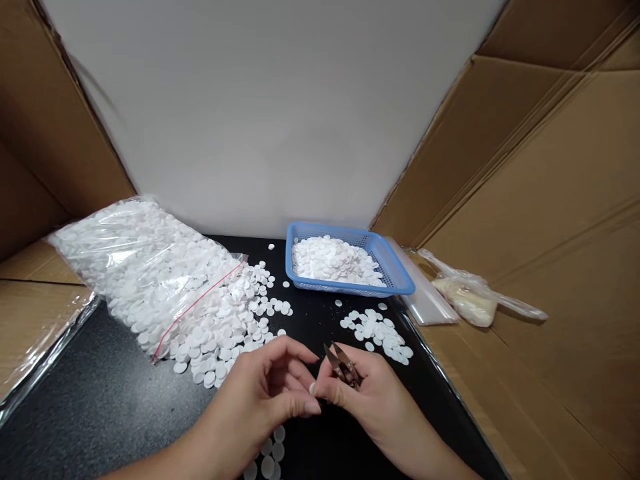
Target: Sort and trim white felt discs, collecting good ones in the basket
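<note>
My right hand point(373, 393) is closed around small metal thread snips point(341, 363), blades pointing up and away. My left hand point(273, 393) has its fingers curled and pinched against the right hand's fingertips; a small white disc seems to sit between them, too small to be sure. Both hands hover low over the black table top point(100, 400). An open clear bag point(135, 267) at the left spills several white round discs point(230, 330) towards my hands.
A blue plastic basket point(395, 267) of white discs stands at the back centre. A small heap of discs point(380, 331) lies before it, a few more point(270, 457) under my wrists. Cardboard walls point(540, 200) flank both sides; clear bags point(470, 297) lie right.
</note>
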{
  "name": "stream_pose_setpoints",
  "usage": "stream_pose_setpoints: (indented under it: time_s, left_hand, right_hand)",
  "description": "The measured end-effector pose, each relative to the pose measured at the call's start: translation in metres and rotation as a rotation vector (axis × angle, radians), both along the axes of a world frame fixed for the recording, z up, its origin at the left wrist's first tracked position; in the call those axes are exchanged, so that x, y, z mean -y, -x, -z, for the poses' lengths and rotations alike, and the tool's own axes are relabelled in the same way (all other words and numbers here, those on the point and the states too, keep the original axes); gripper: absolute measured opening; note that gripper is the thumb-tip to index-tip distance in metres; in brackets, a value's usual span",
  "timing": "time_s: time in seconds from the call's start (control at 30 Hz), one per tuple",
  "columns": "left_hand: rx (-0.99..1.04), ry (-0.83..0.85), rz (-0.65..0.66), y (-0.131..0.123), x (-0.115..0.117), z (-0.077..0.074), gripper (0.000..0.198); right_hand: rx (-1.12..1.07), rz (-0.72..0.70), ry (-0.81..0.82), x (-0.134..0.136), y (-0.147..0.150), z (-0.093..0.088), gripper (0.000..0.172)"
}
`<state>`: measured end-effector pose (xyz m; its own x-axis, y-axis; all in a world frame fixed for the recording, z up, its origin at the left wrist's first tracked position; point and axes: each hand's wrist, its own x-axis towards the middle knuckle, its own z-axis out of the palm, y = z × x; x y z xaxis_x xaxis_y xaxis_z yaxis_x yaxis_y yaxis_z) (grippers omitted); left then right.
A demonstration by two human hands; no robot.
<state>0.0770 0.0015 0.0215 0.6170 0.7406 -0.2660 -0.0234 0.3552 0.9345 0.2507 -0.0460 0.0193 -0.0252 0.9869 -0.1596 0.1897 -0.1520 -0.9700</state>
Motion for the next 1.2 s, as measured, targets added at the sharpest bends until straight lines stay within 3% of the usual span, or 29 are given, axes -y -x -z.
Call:
stream_pose_setpoints:
  time_s: [0.13, 0.23, 0.37, 0.5, 0.73, 1.2]
  left_hand:
    - [-0.027, 0.041, 0.003, -0.002, 0.001, -0.001, 0.025]
    - [-0.015, 0.138, -0.021, -0.001, 0.001, -0.003, 0.03]
    - [0.001, 0.356, -0.106, 0.001, 0.0, -0.008, 0.039]
    - [0.017, 0.467, -0.144, 0.003, 0.0, -0.013, 0.037]
    - [0.038, 0.446, -0.144, 0.005, -0.004, -0.022, 0.031]
    - [0.057, 0.425, -0.095, 0.005, -0.003, -0.018, 0.03]
  right_hand:
    - [0.005, -0.01, 0.028, 0.002, 0.001, 0.005, 0.037]
    - [0.049, -0.005, -0.031, 0.001, -0.003, 0.007, 0.043]
    - [0.279, 0.099, -0.289, 0.002, -0.01, 0.002, 0.051]
    - [0.435, 0.052, -0.518, 0.009, -0.012, -0.003, 0.042]
    - [0.534, -0.003, -0.74, 0.016, -0.009, 0.003, 0.045]
    - [0.664, 0.007, -0.808, 0.018, -0.006, 0.006, 0.045]
